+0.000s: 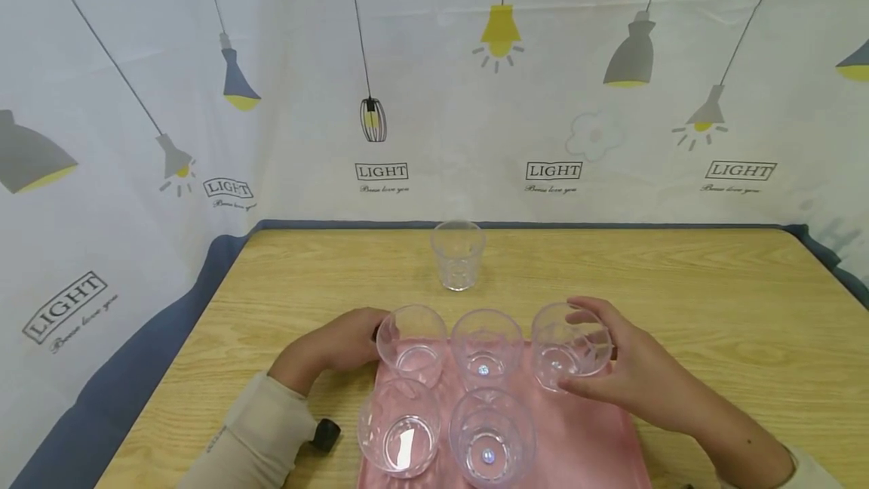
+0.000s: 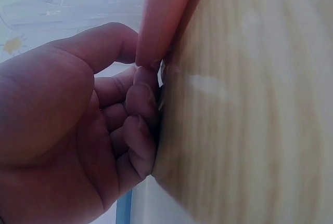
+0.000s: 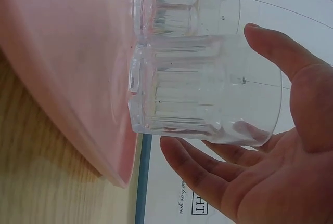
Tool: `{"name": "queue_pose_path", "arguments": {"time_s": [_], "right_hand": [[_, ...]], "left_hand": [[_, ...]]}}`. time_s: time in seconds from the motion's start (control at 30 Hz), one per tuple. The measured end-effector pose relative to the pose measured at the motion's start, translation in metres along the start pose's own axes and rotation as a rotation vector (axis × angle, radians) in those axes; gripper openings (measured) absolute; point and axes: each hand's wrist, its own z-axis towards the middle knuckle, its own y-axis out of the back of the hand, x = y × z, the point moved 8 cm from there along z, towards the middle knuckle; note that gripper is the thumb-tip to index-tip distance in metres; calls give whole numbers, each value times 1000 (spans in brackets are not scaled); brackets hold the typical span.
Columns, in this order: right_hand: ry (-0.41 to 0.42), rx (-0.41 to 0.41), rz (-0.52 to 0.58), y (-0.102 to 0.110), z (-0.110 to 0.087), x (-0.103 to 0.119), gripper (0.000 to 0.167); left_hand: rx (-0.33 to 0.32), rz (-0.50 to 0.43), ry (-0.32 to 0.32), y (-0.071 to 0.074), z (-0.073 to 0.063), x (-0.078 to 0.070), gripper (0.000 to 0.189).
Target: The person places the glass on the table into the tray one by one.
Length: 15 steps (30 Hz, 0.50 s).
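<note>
A pink tray (image 1: 584,440) carries several clear plastic cups, standing upright in two rows. At the tray's left side, my left hand (image 1: 349,342) pinches its edge; the left wrist view has the thumb on the tray's rim (image 2: 164,21) and the other fingers curled beneath. My right hand (image 1: 634,376) reaches round the back-right cup (image 1: 570,349), thumb at the near side and fingers at the far side. In the right wrist view that clear cup (image 3: 203,89) stands on the tray beside another cup (image 3: 192,5), with the right palm apart from its rim.
One more clear cup (image 1: 458,255) stands on the wooden table (image 1: 326,262) beyond the tray, near the back edge. A white cloth (image 1: 448,81) printed with lamps hangs behind the table. The front-row cups (image 1: 399,429) stand close together on the tray's left half.
</note>
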Motion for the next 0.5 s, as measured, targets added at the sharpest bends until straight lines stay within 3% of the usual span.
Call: {"name": "queue_pose_path", "arguments": {"time_s": [0.5], "right_hand": [[-3, 34, 3, -4, 0, -4, 90]], "left_hand": [[-5, -11, -7, 0, 0, 1, 11]]}}
